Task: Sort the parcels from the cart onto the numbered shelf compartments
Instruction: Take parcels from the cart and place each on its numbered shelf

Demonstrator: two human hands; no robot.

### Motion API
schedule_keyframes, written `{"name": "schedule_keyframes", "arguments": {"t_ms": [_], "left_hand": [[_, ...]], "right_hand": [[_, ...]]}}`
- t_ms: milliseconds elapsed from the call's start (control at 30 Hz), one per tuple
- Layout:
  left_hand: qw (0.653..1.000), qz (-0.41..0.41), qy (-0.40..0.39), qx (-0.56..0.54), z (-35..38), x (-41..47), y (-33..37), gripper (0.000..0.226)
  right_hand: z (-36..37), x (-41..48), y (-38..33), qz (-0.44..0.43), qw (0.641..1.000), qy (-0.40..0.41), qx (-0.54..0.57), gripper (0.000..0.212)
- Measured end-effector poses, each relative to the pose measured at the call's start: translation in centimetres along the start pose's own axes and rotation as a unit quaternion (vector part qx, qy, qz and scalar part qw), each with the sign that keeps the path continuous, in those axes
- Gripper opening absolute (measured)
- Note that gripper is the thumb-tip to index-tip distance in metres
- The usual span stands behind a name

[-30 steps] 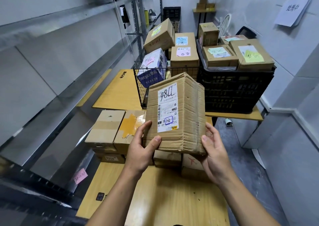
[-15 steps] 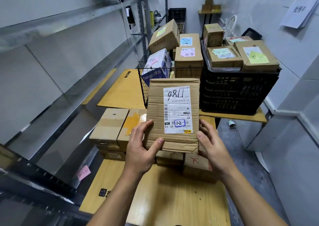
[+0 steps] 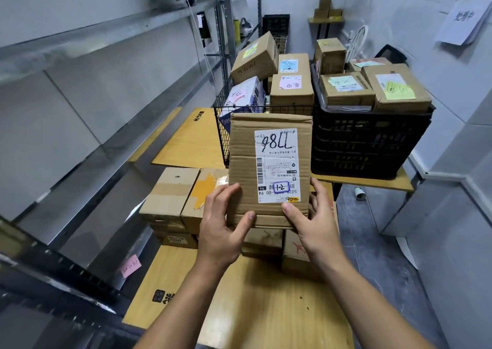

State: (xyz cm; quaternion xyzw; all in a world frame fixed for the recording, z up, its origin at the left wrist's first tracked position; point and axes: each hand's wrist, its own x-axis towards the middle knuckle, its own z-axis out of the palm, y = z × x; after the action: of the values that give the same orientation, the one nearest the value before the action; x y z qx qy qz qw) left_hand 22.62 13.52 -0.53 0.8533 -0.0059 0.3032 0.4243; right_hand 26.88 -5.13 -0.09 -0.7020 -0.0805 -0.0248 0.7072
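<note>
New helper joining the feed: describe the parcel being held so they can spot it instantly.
Start at the black crate on the far table. Just in front, both hands hold up a flat cardboard parcel. Unlike the resting boxes, its white label carries large handwritten digits, upside down.

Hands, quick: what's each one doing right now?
Left hand: closed on the cardboard parcel, gripping its lower left corner.
Right hand: closed on the same parcel, gripping its lower right corner.

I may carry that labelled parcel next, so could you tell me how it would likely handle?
The cardboard parcel looks creased, so its walls may flex. The left hand and right hand hold only its bottom edge, suggesting it is probably light.
</note>
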Motion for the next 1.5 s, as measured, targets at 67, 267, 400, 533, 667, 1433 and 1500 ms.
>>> {"name": "schedule_keyframes", "arguments": {"t_ms": [67, 267, 400, 533, 667, 1433, 1500], "left_hand": [[1.0, 0.006, 0.005, 0.017, -0.1, 0.2, 0.0, 0.058], [0.999, -0.007, 0.016, 0.035, -1.2, 1.2, 0.5, 0.059], [0.998, -0.012, 0.032, 0.05, -2.8, 1.4, 1.0, 0.061], [0.995, -0.04, 0.061, 0.073, -5.7, 0.9, 1.3, 0.06], [0.986, -0.07, 0.105, 0.107, -9.8, -1.1, 1.5, 0.06], [0.683, -0.388, 0.086, 0.613, -40.0, -38.0, 15.6, 0.057], [0.651, -0.423, 0.092, 0.623, -41.9, -41.4, 18.1, 0.057]], "right_hand": [[0.3, 0.4, -0.2, -0.004, 1.0, -0.002, 0.012, 0.067], [1.5, 1.6, -1.3, -0.013, 0.999, -0.009, 0.037, 0.066], [2.8, 2.5, -1.8, -0.021, 0.998, -0.027, 0.049, 0.064], [4.6, 2.7, -2.2, -0.044, 0.996, -0.06, 0.042, 0.064], [7.3, 2.2, -2.8, -0.055, 0.992, -0.1, 0.049, 0.064], [25.4, -31.2, -10.3, -0.079, 0.861, -0.485, 0.133, 0.063], [26.2, -35.3, -11.4, -0.078, 0.841, -0.516, 0.144, 0.062]]}}
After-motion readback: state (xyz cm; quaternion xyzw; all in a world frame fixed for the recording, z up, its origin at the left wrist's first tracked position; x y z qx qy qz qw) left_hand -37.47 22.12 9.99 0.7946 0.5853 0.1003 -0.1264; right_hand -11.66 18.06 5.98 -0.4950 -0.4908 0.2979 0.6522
